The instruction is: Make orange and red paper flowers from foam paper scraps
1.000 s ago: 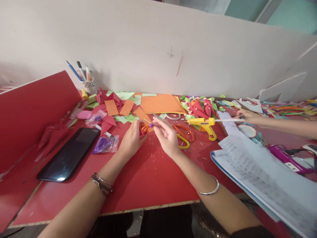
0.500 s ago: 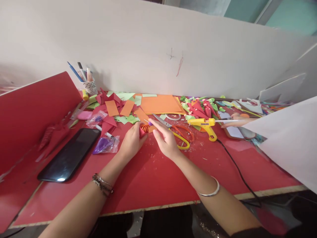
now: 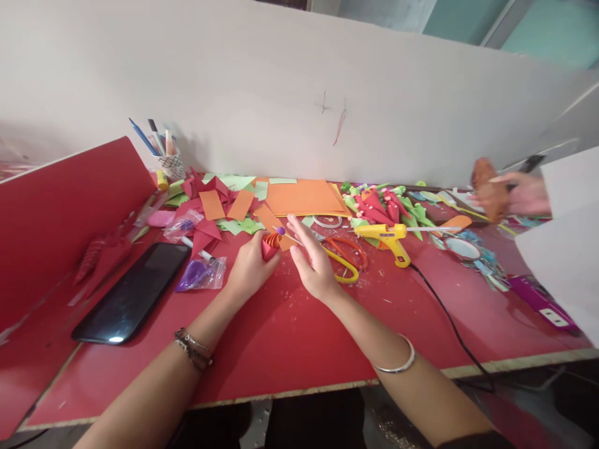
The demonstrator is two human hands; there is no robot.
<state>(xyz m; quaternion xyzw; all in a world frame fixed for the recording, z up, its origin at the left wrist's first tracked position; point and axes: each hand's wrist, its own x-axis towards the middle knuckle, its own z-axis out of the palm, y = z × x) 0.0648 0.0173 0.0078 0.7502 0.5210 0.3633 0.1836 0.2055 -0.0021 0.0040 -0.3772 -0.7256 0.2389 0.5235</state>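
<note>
My left hand [image 3: 253, 265] is closed around a small cone-like piece of red paper with pleated orange paper inside [image 3: 271, 245]. Just to its right, my right hand [image 3: 314, 265] has its fingers extended and holds a thin stick between thumb and fingers. The stick's purple ball tip [image 3: 281, 231] is beside the orange pleats; whether they touch is unclear. Scissors with orange and yellow handles [image 3: 346, 268] lie partly behind my right hand. Orange sheets [image 3: 302, 197] are stacked beyond both hands.
A yellow glue gun [image 3: 386, 234] with its cord lies right, near red and green paper pieces [image 3: 374, 204]. Another person's hand [image 3: 528, 193] holds a brown object. A black phone [image 3: 133, 293], paper scraps [image 3: 210, 202], and a pen cup [image 3: 171, 165] are left.
The purple tip and my right fingers have shifted slightly up. The other person's hand has moved right and up, now with a brown object; the white-screened device it touched is gone from the table.
</note>
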